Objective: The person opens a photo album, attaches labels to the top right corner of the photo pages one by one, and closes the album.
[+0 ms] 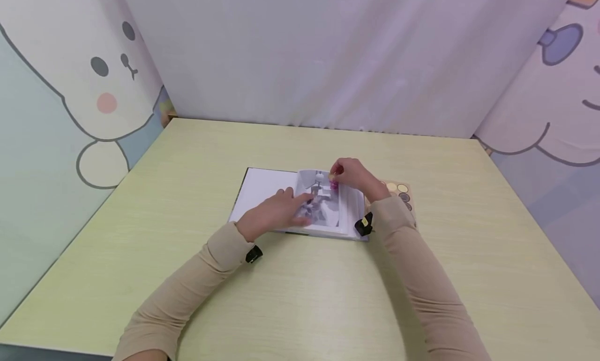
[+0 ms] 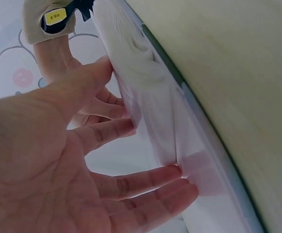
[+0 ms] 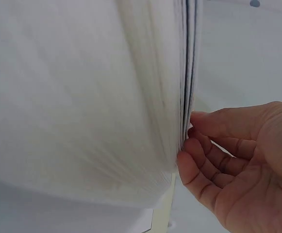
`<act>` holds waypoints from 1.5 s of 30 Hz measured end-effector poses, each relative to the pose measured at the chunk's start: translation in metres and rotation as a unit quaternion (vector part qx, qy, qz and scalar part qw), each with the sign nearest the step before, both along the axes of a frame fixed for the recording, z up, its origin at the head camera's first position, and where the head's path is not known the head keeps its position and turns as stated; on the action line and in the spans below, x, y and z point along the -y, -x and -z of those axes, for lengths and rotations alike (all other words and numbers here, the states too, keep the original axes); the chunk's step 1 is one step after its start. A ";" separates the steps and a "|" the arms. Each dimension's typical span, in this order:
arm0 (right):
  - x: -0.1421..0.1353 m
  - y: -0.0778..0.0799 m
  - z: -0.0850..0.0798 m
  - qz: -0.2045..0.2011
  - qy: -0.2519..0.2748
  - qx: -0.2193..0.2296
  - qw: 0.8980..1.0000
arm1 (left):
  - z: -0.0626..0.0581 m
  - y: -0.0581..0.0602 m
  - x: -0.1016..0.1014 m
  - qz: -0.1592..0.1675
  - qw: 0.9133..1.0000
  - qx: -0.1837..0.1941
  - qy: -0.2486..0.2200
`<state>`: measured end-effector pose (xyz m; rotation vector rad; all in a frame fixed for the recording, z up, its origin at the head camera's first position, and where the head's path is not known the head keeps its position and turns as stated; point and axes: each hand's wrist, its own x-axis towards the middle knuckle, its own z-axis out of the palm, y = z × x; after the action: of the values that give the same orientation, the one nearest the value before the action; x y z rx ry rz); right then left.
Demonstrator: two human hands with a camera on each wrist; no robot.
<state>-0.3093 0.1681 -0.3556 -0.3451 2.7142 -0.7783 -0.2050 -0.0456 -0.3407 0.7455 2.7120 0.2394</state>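
An open book [image 1: 262,186] lies on the table, its right-hand page showing a grey picture [image 1: 323,212]. On that page rests my left hand [image 1: 276,211], fingers spread; the left wrist view shows the hand's [image 2: 73,160] fingertips touching the paper, with the thumb at the block of pages [image 2: 126,53]. At the picture's upper right, my right hand [image 1: 353,174] pinches a small pink piece [image 1: 334,185] with a tan top, partly hidden by the fingers. In the right wrist view, the curled fingers of the right hand [image 3: 247,155] meet the edge of the pages [image 3: 150,73].
Right of the book, partly beneath the right forearm, lies a tan sheet [image 1: 407,189] with several pale and dark round spots. The pale wooden table [image 1: 309,293] runs back to a white curtain [image 1: 300,53]. Cartoon-printed panels [image 1: 47,142] stand at both sides.
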 end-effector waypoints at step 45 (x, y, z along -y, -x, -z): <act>-0.023 -0.091 -0.002 -0.182 -0.078 -0.017 0.980 | 0.011 -0.005 -0.010 0.037 0.997 -0.074 0.004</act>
<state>-0.2185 0.1912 -0.3536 -0.7943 2.6081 -0.4582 -0.1995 -0.0359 -0.3513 0.8926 2.8137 0.1608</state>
